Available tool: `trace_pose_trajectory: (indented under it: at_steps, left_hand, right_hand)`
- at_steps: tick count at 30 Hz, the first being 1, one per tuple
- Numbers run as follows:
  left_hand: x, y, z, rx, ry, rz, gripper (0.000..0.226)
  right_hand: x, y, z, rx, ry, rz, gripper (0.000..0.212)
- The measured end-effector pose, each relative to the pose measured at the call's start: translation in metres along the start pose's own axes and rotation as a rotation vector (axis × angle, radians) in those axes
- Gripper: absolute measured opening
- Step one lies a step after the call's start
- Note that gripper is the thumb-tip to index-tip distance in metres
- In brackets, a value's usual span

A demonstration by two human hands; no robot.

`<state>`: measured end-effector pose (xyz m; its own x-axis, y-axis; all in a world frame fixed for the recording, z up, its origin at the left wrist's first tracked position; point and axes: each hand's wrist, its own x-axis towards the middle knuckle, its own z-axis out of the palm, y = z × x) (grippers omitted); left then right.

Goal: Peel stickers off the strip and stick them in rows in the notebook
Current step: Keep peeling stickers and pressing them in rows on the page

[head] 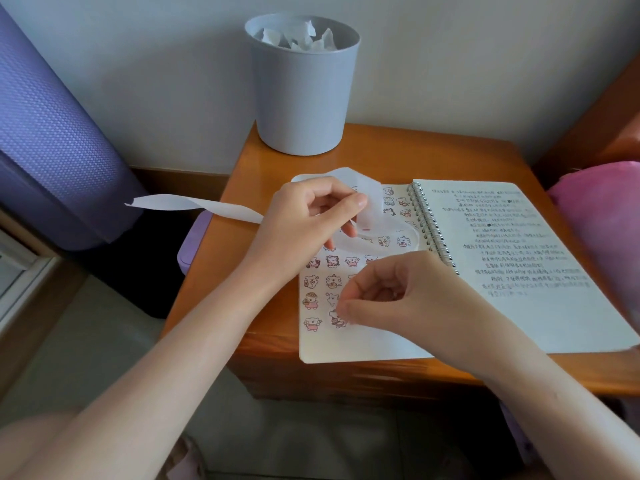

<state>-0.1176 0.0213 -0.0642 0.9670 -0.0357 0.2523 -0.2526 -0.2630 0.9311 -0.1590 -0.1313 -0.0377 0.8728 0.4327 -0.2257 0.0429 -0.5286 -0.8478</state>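
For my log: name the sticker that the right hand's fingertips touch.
The lowest row's second sticker from the left, right of the pink-dressed one, under the right hand.

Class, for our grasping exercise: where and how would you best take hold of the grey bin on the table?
Pinch the bin by its near rim, coming from above: it stands upright with its open top up, and its wall looks too wide and smooth for one hand.

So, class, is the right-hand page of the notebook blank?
No, the right-hand page of the notebook is filled with lines of handwriting.
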Motion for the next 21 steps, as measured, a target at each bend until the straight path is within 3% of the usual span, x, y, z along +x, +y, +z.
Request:
trace_pose_trajectory:
  at_steps: [21]
  left_hand:
    - [0.0015,-0.0030,0.0005,0.005,-0.006,0.004,0.016]
  right_hand:
    - [-0.0017,-0.0005,0.0102,-0.106,0.074,-0.007,0.007]
